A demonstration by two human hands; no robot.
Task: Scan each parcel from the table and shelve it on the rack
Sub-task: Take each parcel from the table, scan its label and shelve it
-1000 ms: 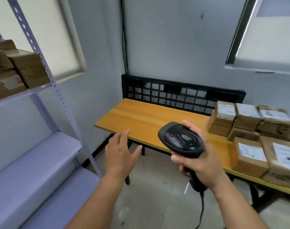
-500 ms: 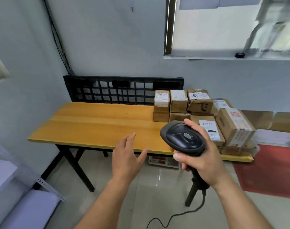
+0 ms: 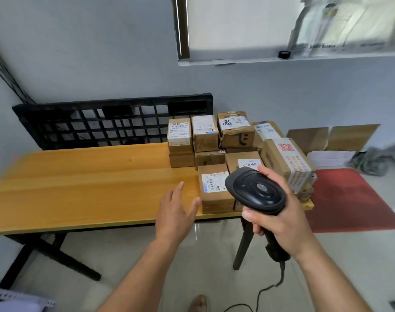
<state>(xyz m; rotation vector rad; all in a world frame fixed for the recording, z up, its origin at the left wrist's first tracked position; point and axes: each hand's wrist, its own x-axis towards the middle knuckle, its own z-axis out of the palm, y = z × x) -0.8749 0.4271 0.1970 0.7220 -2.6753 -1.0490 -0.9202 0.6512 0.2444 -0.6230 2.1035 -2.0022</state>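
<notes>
Several brown cardboard parcels with white labels are stacked at the right end of the wooden table [image 3: 79, 188]. The nearest parcel [image 3: 214, 188] stands at the table's front edge with its barcode label facing up. My right hand [image 3: 279, 219] grips a black handheld barcode scanner [image 3: 255, 190] by its handle, its head held over the front parcels. My left hand [image 3: 175, 212] hovers with fingers straight just left of the nearest parcel, holding nothing. Only a corner of the rack [image 3: 16, 300] shows at the bottom left.
A black plastic grid pallet [image 3: 102, 122] leans against the wall behind the table. A red mat [image 3: 354, 199] lies on the floor to the right, with flattened cardboard [image 3: 331, 136] against the wall. The scanner's cable [image 3: 270, 289] trails down to the tiled floor.
My view has swung right, away from the rack and toward the parcels, which are now closer. Both hands have moved toward the front parcels, the scanner still gripped.
</notes>
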